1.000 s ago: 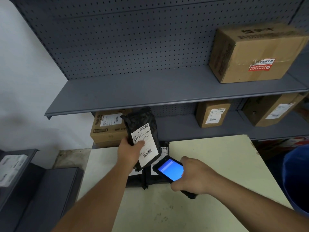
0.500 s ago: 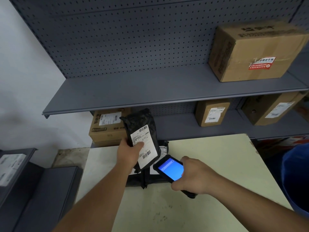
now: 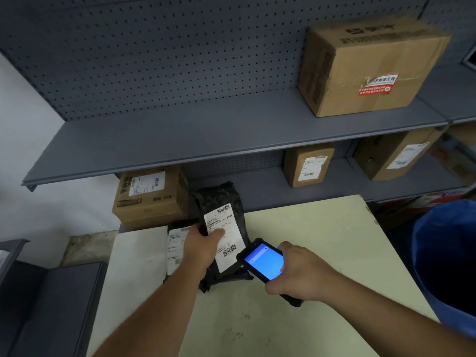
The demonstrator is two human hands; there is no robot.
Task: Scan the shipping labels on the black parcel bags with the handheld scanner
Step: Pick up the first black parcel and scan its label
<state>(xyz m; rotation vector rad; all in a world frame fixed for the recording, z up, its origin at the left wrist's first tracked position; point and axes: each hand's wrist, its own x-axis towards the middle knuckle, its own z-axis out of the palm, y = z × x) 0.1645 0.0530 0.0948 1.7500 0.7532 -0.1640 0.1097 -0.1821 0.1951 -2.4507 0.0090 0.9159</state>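
Observation:
My left hand [image 3: 203, 244] grips a black parcel bag [image 3: 221, 197] upright above the table, thumb pressed on its white shipping label [image 3: 226, 238]. The label's barcodes face me. My right hand [image 3: 301, 273] holds the black handheld scanner [image 3: 262, 261], its blue screen lit, its top end close to the label's lower barcode. Another black parcel bag [image 3: 176, 243] with a white label lies flat on the table under the held one, partly hidden by my left hand.
The pale yellow table [image 3: 309, 240] stands against grey pegboard shelving [image 3: 180, 140]. Cardboard boxes sit on the shelves: a large one [image 3: 371, 65] upper right, and others [image 3: 152, 194] [image 3: 307, 166] [image 3: 396, 155] on the lower shelf. A blue bin [image 3: 448, 258] stands at the right; dark grey units at the left.
The held bag has come down slightly and tilted toward the scanner. The labelled bag lying beneath it shows more at the left. The scanner stays beside the label's lower barcode.

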